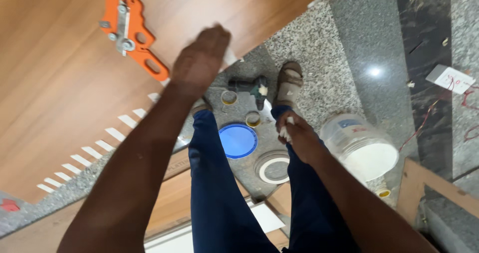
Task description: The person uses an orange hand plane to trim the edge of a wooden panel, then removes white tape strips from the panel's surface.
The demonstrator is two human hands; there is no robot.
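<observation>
The person looks down at their own two arms and legs. The left hand (199, 58) is in the upper middle of the frame, pressed flat on the edge of a big brown wood board (60, 83). A bit of white cloth or paper (229, 57) peeks out from under that hand, so the fingers seem to press down on it, but how they hold it cannot be told. An orange plastic tool with metal screws (130, 29) lies on the board in the upper left, well apart from the hand.

The right hand (298, 136) is near the middle of the frame. Its fingers are curled tight around a small white piece (286, 129).

On the grey stone floor (344, 48) between the legs lies a round blue lid (238, 141). Just beside it, lower right, is a white ring-shaped lid (273, 167). A clear plastic tub with white stuff inside (360, 146) stands to the right of the right hand. A dark power tool (249, 87) lies near the feet.
</observation>
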